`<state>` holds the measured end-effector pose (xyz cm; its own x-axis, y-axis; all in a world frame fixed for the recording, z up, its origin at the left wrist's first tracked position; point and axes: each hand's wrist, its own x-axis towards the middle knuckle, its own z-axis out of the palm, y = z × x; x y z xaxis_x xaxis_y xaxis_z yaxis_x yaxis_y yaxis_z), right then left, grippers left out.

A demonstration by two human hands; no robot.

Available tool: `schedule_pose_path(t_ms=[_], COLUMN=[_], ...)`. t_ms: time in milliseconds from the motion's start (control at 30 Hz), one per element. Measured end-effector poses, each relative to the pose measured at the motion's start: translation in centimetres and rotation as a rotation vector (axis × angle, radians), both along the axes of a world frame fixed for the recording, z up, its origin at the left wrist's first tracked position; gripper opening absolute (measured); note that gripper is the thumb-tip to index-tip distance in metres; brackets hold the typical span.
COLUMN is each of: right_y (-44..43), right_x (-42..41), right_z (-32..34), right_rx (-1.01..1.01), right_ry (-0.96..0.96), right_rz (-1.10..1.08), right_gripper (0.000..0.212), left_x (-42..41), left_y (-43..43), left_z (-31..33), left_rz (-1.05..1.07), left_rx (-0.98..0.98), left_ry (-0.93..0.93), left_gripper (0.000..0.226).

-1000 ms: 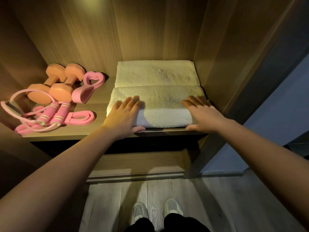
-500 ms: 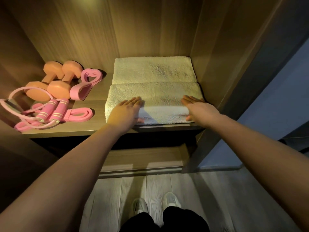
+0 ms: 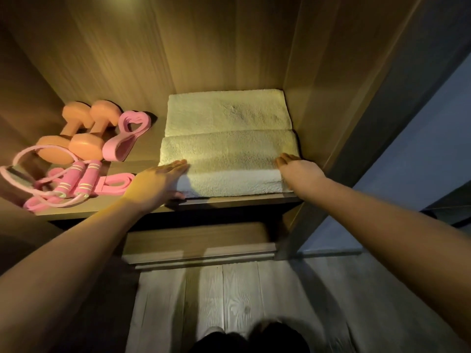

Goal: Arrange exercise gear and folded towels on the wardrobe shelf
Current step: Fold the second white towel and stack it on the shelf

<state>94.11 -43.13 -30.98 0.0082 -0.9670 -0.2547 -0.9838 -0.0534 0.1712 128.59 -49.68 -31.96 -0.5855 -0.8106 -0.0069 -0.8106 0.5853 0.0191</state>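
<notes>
the front towel [image 3: 229, 164] lies on the right half of the shelf [image 3: 242, 200], with its long axis from left to right, along the shelf edge. the back towel [image 3: 226, 112] lies just behind it and touches it along one long line.

the left hand [image 3: 158, 183] is at the left end of the front towel. its fingers are straight and together, laid on the top corner, and the thumb touches the low front edge. the right hand [image 3: 298, 171] is at the right end, also flat with straight fingers. neither hand grips anything; both only rest against the towel. the towel is between the two hands, so both are equally near to it.

i judge that the step in hand is to square this towel. a push would go away from the person, toward the back towel, and both ends should go together so that the long axis stays parallel to the edge.

the dumbbells [image 3: 79, 136], the rope [image 3: 76, 182] and the band [image 3: 114, 183] lie well to the left.

the left hand hides the left front corner of the towel. the right thumb is not visible. i cannot tell if the right end of the towel touches the side wall [image 3: 318, 98]. the frame cuts off the loop of the rope at the left.
</notes>
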Motion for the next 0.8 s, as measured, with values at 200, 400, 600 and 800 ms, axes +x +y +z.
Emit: schedule_pose_path(t_ms=[200,400,600,800], right_y=[1.2,4.1,12.7,18.1], right_x=[0.6,3.3,5.9,4.6], right_z=[2.7,7.1,13.9,16.9], right_rx=[0.106,0.142,0.310,0.268], right_ry=[-0.035,-0.066,-0.291,-0.463], right_rz=[-0.014,0.025,-0.088,-0.245], right_gripper=[0.086,0.072,0.067,0.063], left_x=[-1.0,-3.6,-4.3,-5.3], left_y=[1.3,4.2,12.0,15.5], left_z=[3.3,7.5,14.2,20.1], left_rz=[-0.016,0.123,0.076,-0.031], left_rx=[0.127,0.277,0.464,0.495], left_ry=[-0.112,-0.168,-0.115,0.044], left_gripper=[0.075,0.075,0.066,0.065])
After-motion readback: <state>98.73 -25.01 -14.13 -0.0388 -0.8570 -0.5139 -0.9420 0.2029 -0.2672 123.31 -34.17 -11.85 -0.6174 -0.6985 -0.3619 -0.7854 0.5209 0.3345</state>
